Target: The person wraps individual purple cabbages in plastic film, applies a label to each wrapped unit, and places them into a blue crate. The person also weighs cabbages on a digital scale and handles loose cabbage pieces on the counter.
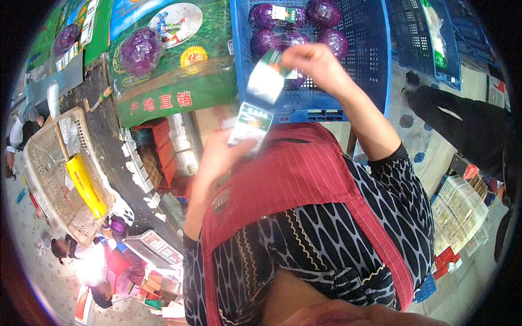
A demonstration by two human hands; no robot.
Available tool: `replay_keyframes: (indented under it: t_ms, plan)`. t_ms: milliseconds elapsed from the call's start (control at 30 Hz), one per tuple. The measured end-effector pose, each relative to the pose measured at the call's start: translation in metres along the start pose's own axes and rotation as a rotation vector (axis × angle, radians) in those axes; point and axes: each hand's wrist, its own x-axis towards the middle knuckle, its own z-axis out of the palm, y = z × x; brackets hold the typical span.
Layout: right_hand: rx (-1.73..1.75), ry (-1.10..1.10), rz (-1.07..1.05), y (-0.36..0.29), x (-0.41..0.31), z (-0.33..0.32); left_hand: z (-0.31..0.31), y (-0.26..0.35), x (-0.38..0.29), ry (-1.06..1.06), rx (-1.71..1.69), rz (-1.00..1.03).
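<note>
My left hand (pixel 224 150) holds the lower end of a strip of printed labels (pixel 255 118), thumb across its face. At the strip's upper end, the fingers of my right hand (pixel 316 65) pinch a label (pixel 265 83), blurred and lifted over the near part of a blue plastic crate (pixel 371 81). Several film-wrapped red cabbages (pixel 324 13) lie in the crate, and a label (pixel 284 13) is on one at the far side. My right hand partly hides the nearer ones. Another wrapped red cabbage (pixel 140 51) rests on a green printed carton sheet (pixel 175 87) left of the crate.
A beige plastic basket (pixel 34 173) with a yellow-bladed tool (pixel 85 185) sits to the left. Nearby lies a wooden-handled knife (pixel 102 99). A red crate (pixel 163 150) stands below the table edge. More blue crates (pixel 412 49) are at right; people are at lower left.
</note>
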Motion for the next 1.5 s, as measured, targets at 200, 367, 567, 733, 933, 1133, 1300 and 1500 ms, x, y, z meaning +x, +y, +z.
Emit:
replay_keyframes:
  t_ms: [200, 367, 567, 733, 933, 1133, 1300, 1500]
  plan:
    - [0.522, 0.444, 0.468, 0.125, 0.063, -0.053, -0.021, -0.035, 0.005, 0.133, -0.068, 0.133]
    - [0.547, 0.512, 0.541, 0.162, 0.08, -0.033, -0.012, -0.035, 0.001, 0.261, -0.205, 0.216]
    - [0.454, 0.564, 0.631, 0.189, 0.088, -0.033, -0.011, -0.036, 0.001, 0.262, -0.154, 0.129]
    - [0.452, 0.594, 0.633, 0.175, 0.085, -0.025, -0.01, -0.042, 0.003, 0.272, -0.193, 0.192]
    - [0.331, 0.575, 0.627, 0.18, 0.086, -0.023, -0.011, -0.047, 0.006, 0.259, -0.21, 0.174]
    - [0.059, 0.626, 0.484, 0.219, 0.092, -0.029, -0.012, -0.046, 0.007, 0.242, -0.217, 0.17]
    - [-0.448, 0.644, 0.554, 0.165, 0.087, -0.011, -0.012, -0.046, 0.004, 0.228, -0.237, 0.142]
    - [-0.747, 0.561, 0.622, 0.149, 0.092, -0.009, -0.015, -0.041, 0.002, 0.254, -0.16, 0.148]
